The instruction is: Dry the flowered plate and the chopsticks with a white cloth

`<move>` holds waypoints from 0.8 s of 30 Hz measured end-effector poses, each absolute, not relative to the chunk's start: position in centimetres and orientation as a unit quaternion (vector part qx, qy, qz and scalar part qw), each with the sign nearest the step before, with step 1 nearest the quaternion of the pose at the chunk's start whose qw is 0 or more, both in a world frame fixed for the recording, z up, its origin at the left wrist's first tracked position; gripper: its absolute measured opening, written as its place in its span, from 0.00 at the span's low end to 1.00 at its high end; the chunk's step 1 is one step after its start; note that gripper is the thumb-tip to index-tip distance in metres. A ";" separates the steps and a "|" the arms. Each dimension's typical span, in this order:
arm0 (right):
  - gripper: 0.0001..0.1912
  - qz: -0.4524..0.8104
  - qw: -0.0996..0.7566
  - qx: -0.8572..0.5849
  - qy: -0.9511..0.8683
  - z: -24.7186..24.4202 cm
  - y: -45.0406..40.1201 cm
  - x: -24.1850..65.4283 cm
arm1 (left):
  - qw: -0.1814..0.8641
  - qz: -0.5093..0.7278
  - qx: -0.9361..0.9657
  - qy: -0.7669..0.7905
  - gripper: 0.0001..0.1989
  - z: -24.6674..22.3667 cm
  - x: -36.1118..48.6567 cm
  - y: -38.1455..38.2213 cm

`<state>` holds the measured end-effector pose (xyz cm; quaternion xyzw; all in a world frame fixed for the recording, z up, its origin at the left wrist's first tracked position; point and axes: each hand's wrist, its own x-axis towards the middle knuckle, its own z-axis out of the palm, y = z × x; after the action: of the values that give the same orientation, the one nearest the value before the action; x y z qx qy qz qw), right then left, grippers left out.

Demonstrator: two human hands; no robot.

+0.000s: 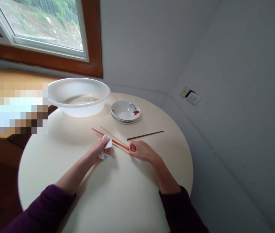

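My left hand (100, 149) is closed on a white cloth or tissue (107, 142), which is folded around a red chopstick (120, 144). The red chopstick's thick end is pinched in my right hand (139, 150), and its thin tip points up and left past the cloth. Pale wooden chopsticks (111, 134) lie beneath it on the table, partly hidden by my hands. A dark brown chopstick (145, 135) rests by itself just beyond my right hand.
On the round white table (113, 200), a large translucent basin (79, 111) stands at the back left. Beside it is a small stack of white bowls (125, 111) with a red butterfly pattern. A wooden desk (25, 75) is at the left, and a wall (236, 113) closes off the right.
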<state>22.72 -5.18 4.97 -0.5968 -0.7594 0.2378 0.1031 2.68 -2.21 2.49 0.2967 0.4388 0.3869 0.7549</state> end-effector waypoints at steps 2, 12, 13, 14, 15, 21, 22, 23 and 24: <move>0.02 0.234 0.098 -0.598 -0.760 5.1 -5.2 22.6 | 0.754 0.389 0.291 0.442 0.16 2.6 2.7 -2.2; 0.07 0.230 0.112 -0.583 -0.771 4.7 -5.2 22.9 | 0.749 0.386 0.303 0.445 0.16 2.5 2.7 -2.2; 0.07 0.228 0.114 -0.582 -0.772 4.7 -5.2 22.9 | 0.749 0.385 0.304 0.445 0.15 2.4 2.6 -2.1; 0.07 0.227 0.115 -0.582 -0.772 4.7 -5.3 22.9 | 0.750 0.385 0.306 0.443 0.15 2.3 2.6 -2.1; 0.07 0.226 0.115 -0.582 -0.773 4.7 -5.3 22.9 | 0.750 0.384 0.308 0.441 0.15 2.3 2.5 -2.1; 0.08 0.208 0.111 -0.577 -0.782 4.8 -5.4 22.9 | 0.743 0.376 0.332 0.443 0.15 1.9 2.3 -1.9; 0.09 0.206 0.111 -0.576 -0.783 4.8 -5.3 22.9 | 0.741 0.376 0.335 0.444 0.15 1.9 2.3 -1.9; 0.09 0.206 0.111 -0.575 -0.784 4.8 -5.3 22.9 | 0.739 0.377 0.337 0.446 0.14 1.9 2.3 -1.9; 0.09 0.208 0.112 -0.575 -0.783 4.8 -5.3 22.9 | 0.737 0.377 0.337 0.448 0.14 1.9 2.3 -1.9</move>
<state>22.90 -5.31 4.81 -0.5752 -0.7832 0.2078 0.1121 2.26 -1.94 1.89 0.3369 0.4483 0.3774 0.7370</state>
